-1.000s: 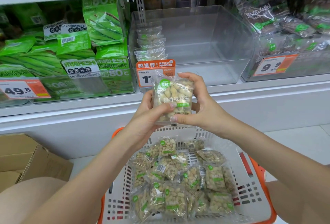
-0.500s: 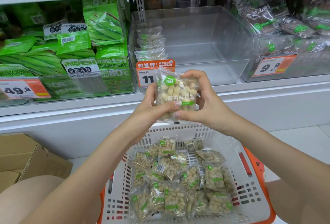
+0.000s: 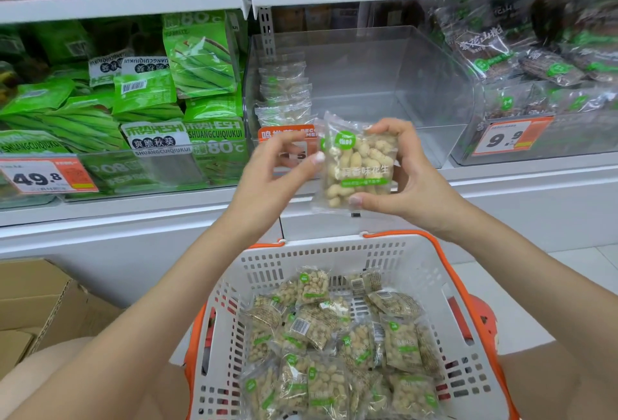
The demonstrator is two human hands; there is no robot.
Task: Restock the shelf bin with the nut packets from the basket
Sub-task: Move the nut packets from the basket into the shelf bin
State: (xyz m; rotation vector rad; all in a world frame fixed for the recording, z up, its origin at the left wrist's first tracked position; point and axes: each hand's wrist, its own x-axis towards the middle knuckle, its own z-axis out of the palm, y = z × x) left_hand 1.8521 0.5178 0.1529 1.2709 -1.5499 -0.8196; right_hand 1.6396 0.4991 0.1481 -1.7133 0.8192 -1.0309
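My right hand (image 3: 411, 182) grips a clear nut packet (image 3: 359, 165) with a green label, upright in front of the clear shelf bin (image 3: 434, 85). My left hand (image 3: 271, 172) is just left of the packet with its fingers apart; only the thumb tip meets the packet's left edge. A short stack of the same nut packets (image 3: 284, 95) leans against the bin's left side, and the remainder of the bin is bare. Below my arms, the white basket with orange trim (image 3: 334, 245) holds several more nut packets (image 3: 334, 336).
Green okra snack bags (image 3: 200, 58) fill the bin on the left. Dark packets (image 3: 535, 61) fill the bin on the right. Orange price tags (image 3: 511, 136) hang on the bin fronts. A cardboard box (image 3: 40, 302) sits on the floor at lower left.
The packet has risen and shifted right toward the bin. My left hand has come off its front and now only touches its left edge. My right hand keeps its grip.
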